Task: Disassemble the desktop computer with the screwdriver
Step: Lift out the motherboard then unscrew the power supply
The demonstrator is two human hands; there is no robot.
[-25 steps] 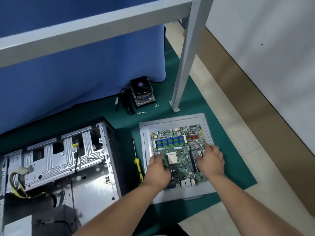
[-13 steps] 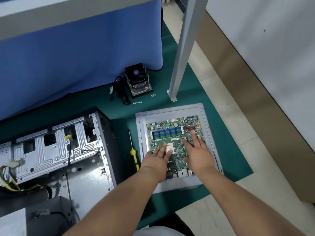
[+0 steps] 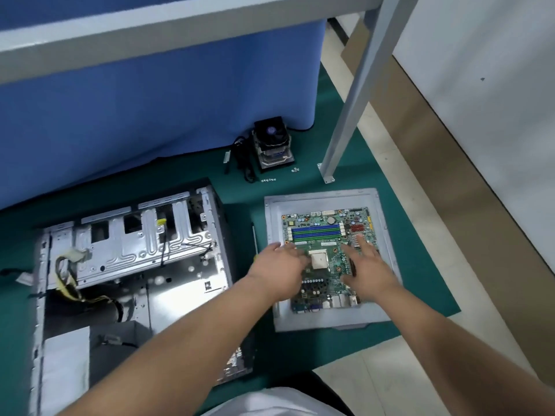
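Both hands flat over motherboard [image 3: 326, 256]; case [image 3: 129, 265] left; open.

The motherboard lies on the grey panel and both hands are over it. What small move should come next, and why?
Probably draw both hands back: the motherboard already lies flat on the grey panel, outside the case, and the left hand and right hand are open, gripping nothing.

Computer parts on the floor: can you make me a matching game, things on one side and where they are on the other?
Things:
1. circuit board
2. fan
3. computer case
4. little screws

Places:
A. by the blue curtain
B. on the grey metal panel
C. on the green mat, just in front of the fan
D. left of the hands, lying open

Pairs: 1-B, 2-A, 3-D, 4-C
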